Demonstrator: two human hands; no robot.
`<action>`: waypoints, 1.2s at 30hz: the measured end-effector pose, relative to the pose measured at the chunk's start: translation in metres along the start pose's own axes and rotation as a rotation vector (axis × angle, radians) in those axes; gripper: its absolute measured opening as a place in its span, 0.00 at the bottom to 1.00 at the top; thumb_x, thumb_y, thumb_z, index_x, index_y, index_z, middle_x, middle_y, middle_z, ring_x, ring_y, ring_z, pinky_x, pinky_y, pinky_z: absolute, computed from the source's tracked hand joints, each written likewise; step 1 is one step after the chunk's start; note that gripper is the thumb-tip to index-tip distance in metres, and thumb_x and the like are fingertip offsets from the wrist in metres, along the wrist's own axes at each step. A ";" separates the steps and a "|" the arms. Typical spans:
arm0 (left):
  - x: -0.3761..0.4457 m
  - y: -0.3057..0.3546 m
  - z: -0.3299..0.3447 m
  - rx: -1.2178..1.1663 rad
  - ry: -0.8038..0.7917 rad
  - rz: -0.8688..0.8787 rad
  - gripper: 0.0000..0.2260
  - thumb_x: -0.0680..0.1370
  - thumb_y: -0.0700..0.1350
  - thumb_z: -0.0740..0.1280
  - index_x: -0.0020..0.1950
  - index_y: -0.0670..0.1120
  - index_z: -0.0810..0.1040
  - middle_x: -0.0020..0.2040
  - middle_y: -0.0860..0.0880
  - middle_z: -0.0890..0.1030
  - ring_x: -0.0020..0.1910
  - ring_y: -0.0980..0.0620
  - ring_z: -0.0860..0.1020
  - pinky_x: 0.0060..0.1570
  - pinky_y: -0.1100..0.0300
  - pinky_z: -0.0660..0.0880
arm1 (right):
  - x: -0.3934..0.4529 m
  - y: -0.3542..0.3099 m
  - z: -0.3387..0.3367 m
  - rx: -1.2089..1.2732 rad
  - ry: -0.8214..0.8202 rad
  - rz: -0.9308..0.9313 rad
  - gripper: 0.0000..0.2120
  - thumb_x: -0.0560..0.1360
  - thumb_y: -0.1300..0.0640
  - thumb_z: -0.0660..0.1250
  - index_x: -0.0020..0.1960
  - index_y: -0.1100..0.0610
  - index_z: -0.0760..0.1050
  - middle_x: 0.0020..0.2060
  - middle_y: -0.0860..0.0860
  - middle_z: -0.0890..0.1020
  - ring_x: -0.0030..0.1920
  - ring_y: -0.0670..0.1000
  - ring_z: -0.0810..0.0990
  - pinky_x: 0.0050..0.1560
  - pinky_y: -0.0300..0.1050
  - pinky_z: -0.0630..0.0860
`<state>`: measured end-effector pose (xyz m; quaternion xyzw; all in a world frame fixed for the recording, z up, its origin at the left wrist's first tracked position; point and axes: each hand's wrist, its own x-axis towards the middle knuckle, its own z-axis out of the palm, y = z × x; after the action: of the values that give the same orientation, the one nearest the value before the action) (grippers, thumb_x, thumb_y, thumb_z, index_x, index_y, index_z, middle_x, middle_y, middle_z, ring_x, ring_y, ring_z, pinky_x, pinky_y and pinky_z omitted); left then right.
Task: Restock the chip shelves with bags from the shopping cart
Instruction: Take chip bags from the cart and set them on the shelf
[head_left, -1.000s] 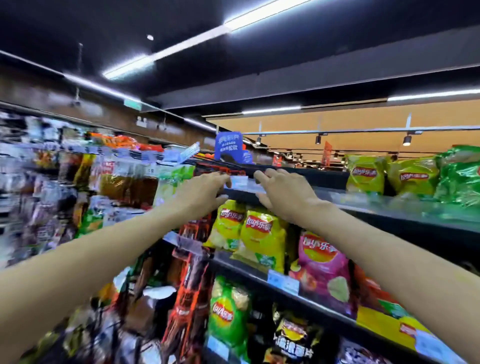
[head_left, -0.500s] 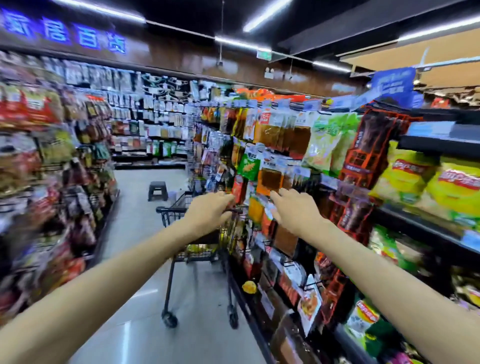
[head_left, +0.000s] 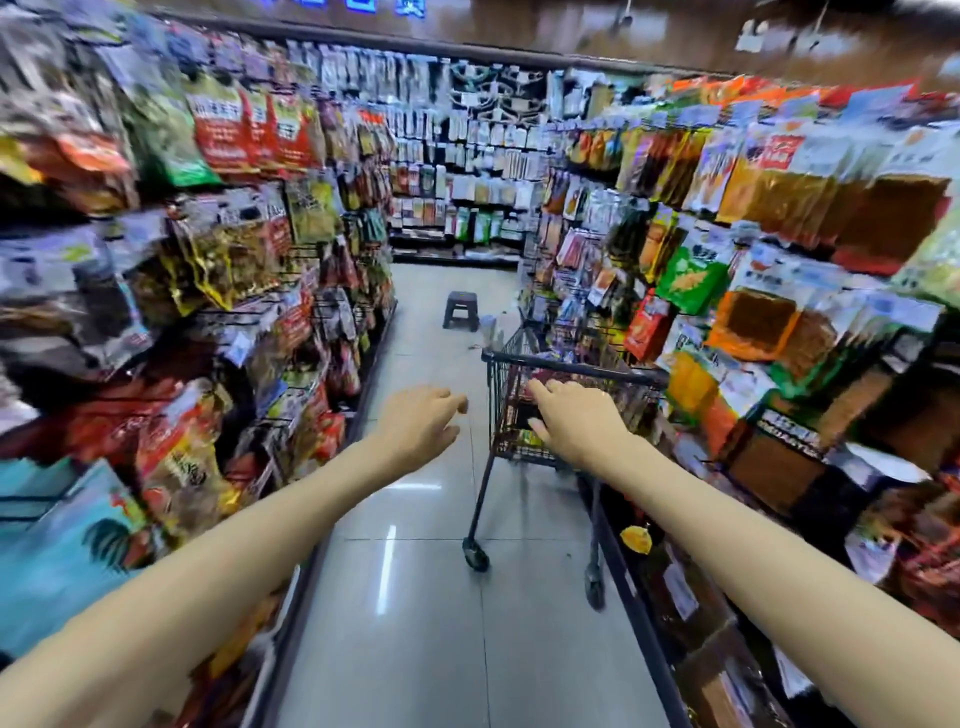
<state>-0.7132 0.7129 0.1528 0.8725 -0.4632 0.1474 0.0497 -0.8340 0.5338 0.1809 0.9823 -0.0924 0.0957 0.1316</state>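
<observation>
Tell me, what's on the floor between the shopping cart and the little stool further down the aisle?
In the head view, only bare grey floor tiles separate the shopping cart from the stool.

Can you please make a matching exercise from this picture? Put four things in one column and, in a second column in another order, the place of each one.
Things:
1. shopping cart
2. stool
3. left hand
4. right hand

Places:
A. in the air above the bare floor, left of the cart
B. far down the aisle, alone on the floor
C. close against the right-side shelves
D. in front of the cart's basket, fingers spread

Pairs: 1-C, 2-B, 3-A, 4-D
</observation>
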 end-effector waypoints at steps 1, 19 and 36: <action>0.005 -0.010 0.007 0.016 -0.012 -0.011 0.15 0.81 0.49 0.62 0.67 0.49 0.72 0.62 0.48 0.77 0.61 0.45 0.75 0.50 0.55 0.71 | 0.015 -0.004 0.006 0.009 -0.004 -0.021 0.20 0.81 0.48 0.60 0.69 0.56 0.64 0.59 0.55 0.77 0.59 0.59 0.77 0.48 0.53 0.76; 0.216 -0.215 0.096 0.076 -0.031 -0.225 0.14 0.80 0.51 0.62 0.65 0.52 0.73 0.60 0.52 0.78 0.58 0.48 0.77 0.43 0.56 0.72 | 0.361 -0.005 0.102 0.135 -0.001 -0.238 0.16 0.80 0.52 0.60 0.65 0.58 0.66 0.60 0.57 0.77 0.58 0.60 0.77 0.43 0.49 0.66; 0.473 -0.485 0.208 -0.007 -0.016 -0.143 0.14 0.79 0.49 0.63 0.65 0.51 0.73 0.60 0.51 0.78 0.60 0.47 0.77 0.46 0.55 0.73 | 0.697 -0.013 0.206 0.226 -0.020 -0.044 0.15 0.81 0.51 0.60 0.64 0.57 0.67 0.60 0.55 0.76 0.58 0.60 0.76 0.43 0.47 0.65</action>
<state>-0.0202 0.5652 0.1222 0.9043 -0.4007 0.1351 0.0592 -0.1250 0.3805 0.1306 0.9936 -0.0609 0.0928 0.0210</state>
